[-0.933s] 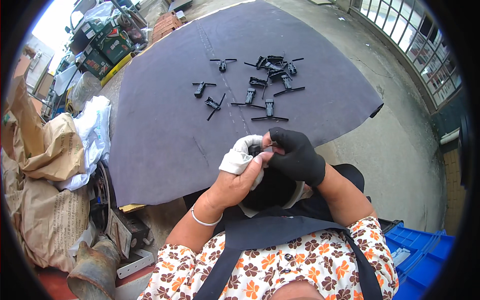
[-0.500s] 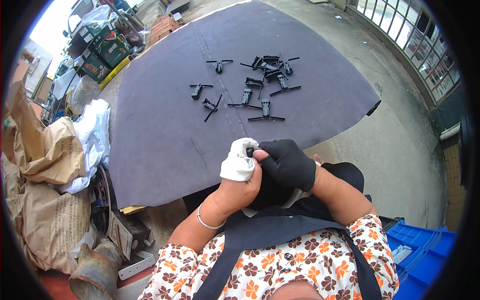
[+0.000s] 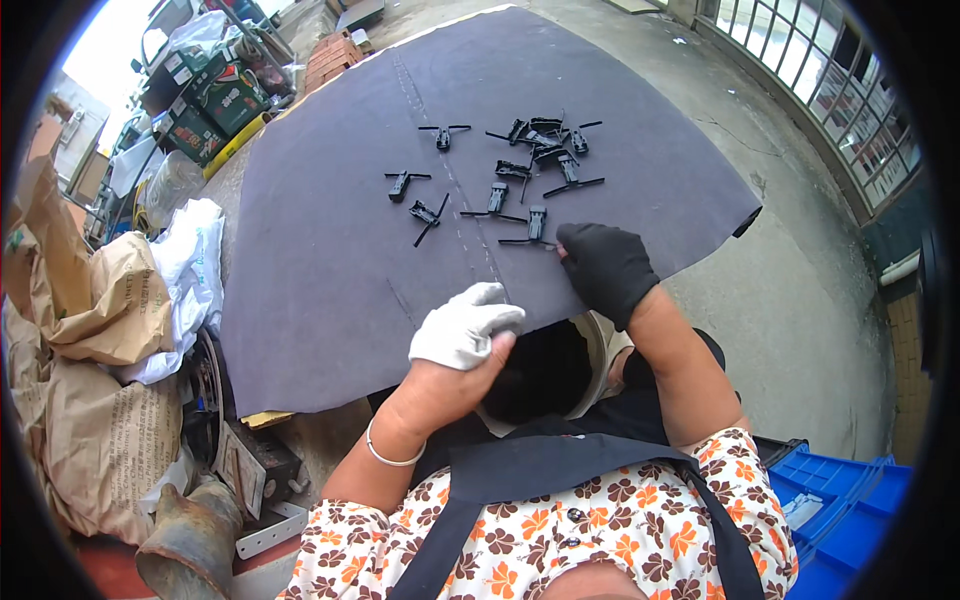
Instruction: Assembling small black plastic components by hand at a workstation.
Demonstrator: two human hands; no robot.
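Dark mat (image 3: 330,260): clip (image 3: 533,226) beside right hand (image 3: 606,268)

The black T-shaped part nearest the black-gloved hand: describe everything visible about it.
The black T-shaped part looks like moulded plastic: a short blocky body with a thin straight rod across its near end. It lies flat on the dark grey felt sheet, at the near edge of the scattered cluster of similar parts. The right hand, in a black glove, has its fingertips at the rod's right end, apparently touching it.
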